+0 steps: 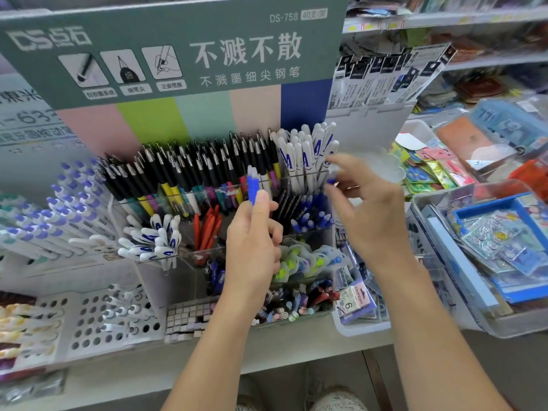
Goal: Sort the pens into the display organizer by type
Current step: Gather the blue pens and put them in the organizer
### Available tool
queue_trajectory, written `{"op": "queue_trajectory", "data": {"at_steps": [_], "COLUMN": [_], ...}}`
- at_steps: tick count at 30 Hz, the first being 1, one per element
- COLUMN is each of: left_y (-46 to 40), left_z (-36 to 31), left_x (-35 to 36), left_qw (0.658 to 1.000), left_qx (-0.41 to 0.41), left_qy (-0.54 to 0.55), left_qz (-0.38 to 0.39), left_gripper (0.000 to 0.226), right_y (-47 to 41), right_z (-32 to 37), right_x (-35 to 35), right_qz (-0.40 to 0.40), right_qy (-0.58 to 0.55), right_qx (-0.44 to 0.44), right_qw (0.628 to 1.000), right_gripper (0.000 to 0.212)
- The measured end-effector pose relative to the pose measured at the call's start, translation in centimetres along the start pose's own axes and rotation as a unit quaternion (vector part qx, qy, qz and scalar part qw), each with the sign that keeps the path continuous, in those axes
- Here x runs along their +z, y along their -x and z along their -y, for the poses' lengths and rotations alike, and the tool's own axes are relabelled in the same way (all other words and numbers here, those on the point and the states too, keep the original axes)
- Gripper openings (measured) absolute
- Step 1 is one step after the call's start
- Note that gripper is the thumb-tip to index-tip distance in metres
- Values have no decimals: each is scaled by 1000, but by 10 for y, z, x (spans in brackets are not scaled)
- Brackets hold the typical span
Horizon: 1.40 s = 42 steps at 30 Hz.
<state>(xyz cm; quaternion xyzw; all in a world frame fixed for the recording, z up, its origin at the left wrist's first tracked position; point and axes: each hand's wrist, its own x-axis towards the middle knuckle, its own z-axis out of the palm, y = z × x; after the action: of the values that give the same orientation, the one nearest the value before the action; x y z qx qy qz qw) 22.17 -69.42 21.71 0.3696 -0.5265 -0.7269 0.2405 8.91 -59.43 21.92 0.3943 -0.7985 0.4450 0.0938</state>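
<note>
A clear tiered display organizer (pixel 296 232) stands on the shelf before me. Its back row holds black-capped pens (pixel 189 170) and white pens with blue letters (pixel 305 155). Lower compartments hold more white pens (pixel 154 238), red pens (pixel 207 226) and blue pens (pixel 311 215). My left hand (pixel 255 241) grips a blue pen (pixel 253 186) upright, its white tip pointing up, in front of the middle compartments. My right hand (pixel 364 200) hovers by the white pens at the organizer's right side; it is blurred, and a small blue piece (pixel 331 181) shows at its fingertips.
A green sign board (pixel 178 48) rises behind the organizer. White and blue pens (pixel 65 200) fill a rack at left. A perforated white holder (pixel 89 321) sits lower left. Clear bins of cards and packets (pixel 489 247) crowd the right. A box of mixed pens (pixel 293 304) lies below the organizer.
</note>
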Motion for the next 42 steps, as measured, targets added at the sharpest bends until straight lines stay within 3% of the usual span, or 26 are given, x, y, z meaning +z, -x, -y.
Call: {"op": "queue_trajectory", "data": {"at_steps": [5,9,12,14,16,20,21,23,25,27,31,36,39,42], "left_y": [2,4,5,5,7,6,5,2,1,1,2,6,4,2], "left_z": [1,1,0,0,0,1,2,3,2,0,0,0,3,6], "left_x": [0,-2,-1,2,5,4,1,-4,-5,-4,-5,-3,-1,2], "left_qw": [1000,998,998,998,996,999,999,998,999,1000,998,995,989,976], "left_qx": [11,39,43,39,30,28,30,38,27,4,12,61,84,91], "left_qy": [-3,-1,9,0,0,-9,-25,-46,-28,14,42,-19,-57,-100], "left_qz": [24,41,40,55,83,35,8,-24,-32,-17,43,78,111,170], "left_gripper": [26,23,21,19,22,32,34,38,42,47,31,20,18,18], "right_y": [12,4,-4,-5,1,-3,-6,-13,-16,-13,-2,8,3,1], "right_z": [-12,-10,8,26,36,30,24,10,3,2,-7,-7,14,31], "right_x": [23,22,3,-8,-6,-15,-23,-31,-26,-14,5,11,-7,-10], "right_qz": [34,75,43,64,110,2,-43,-103,-84,-36,28,-8,9,82], "right_qy": [99,132,-51,-215,-302,-479,-479,-354,-193,-96,-37,-8,-145,-324], "right_qx": [-49,19,130,193,217,253,230,157,91,67,91,84,138,201], "right_qw": [993,988,989,955,922,841,846,916,973,992,995,996,980,921], "right_gripper": [11,17,18,16,7,10,12,12,18,27,20,7,17,5]}}
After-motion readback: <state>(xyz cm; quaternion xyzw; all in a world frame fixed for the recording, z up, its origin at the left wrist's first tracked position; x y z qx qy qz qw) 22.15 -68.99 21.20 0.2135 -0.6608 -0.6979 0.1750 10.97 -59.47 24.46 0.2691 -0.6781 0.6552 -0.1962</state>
